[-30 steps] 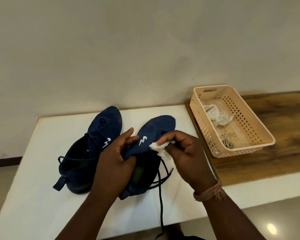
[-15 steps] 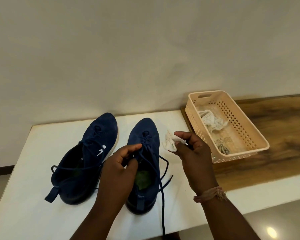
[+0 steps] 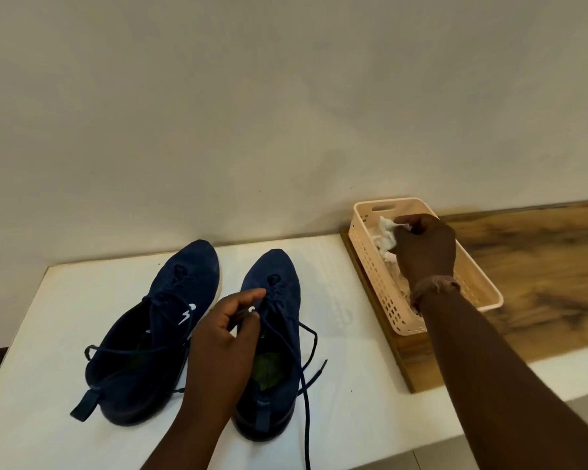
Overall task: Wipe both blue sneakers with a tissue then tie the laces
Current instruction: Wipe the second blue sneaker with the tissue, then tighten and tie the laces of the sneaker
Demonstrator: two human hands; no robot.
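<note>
- The left sneaker (image 3: 170,320) stands upright on the white table (image 3: 336,418), toe toward the wall; its laces (image 3: 133,349) lie loose across the opening, untied.
- The left hand (image 3: 218,347) rests over the inner side of the right sneaker (image 3: 279,300), just beside the other shoe. Its thumb and fingers (image 3: 248,296) are curled at the lace area and seem to pinch a lace, though the contact itself is hard to make out.
- The right sneaker's laces (image 3: 306,378) trail loose over the table and off its near edge, so no knot is made here either.
- The right hand (image 3: 421,249) is over the beige basket (image 3: 482,293), which sits on the wooden board (image 3: 540,266) well apart from the shoes. Its fingers pinch the crumpled white tissue (image 3: 386,232) just above other tissue in the basket.
- Judged from this, the wiping looks finished and the tissue is being discarded. Tying both pairs of laces is left, probably starting with the right sneaker.
</note>
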